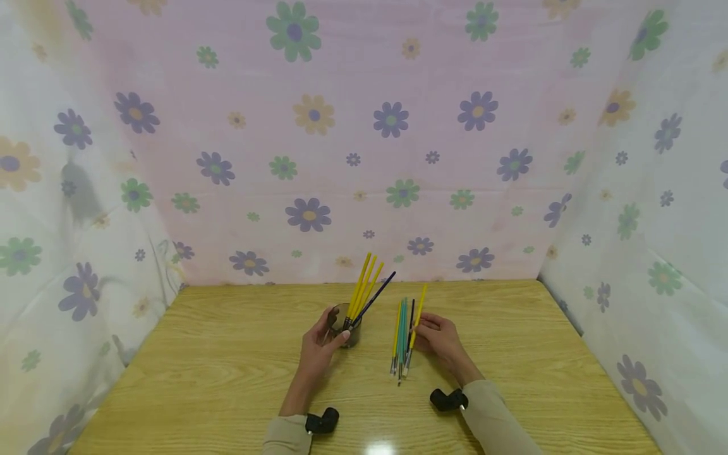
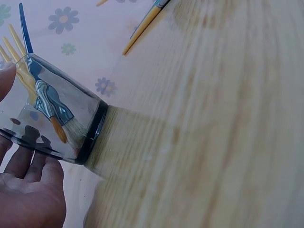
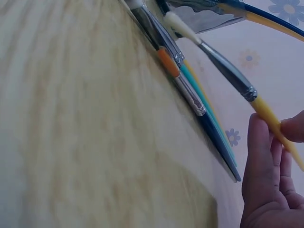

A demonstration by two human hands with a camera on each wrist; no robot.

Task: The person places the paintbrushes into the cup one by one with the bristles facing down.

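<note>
My left hand [image 1: 315, 354] holds a clear glass [image 1: 355, 337] around its side, thumb near the rim. Several yellow paintbrushes [image 1: 364, 287] and one dark blue paintbrush [image 1: 380, 291] stand in it, leaning right, bristles down as the left wrist view shows. Between thumb and fingers, my right hand [image 1: 440, 342] pinches a yellow paintbrush [image 3: 230, 73]; its pale bristles point down toward me, raised off the table in the right wrist view. Just left of that hand, a row of paintbrushes [image 1: 403, 328] lies on the table: teal, yellow and dark blue handles, bristles toward me.
The wood-grain table [image 1: 227, 366] is bounded at the back and both sides by flower-printed cloth [image 1: 352, 189]. Black wrist mounts [image 1: 322, 421] sit on both forearms. A bright light reflection shows at the table's near edge.
</note>
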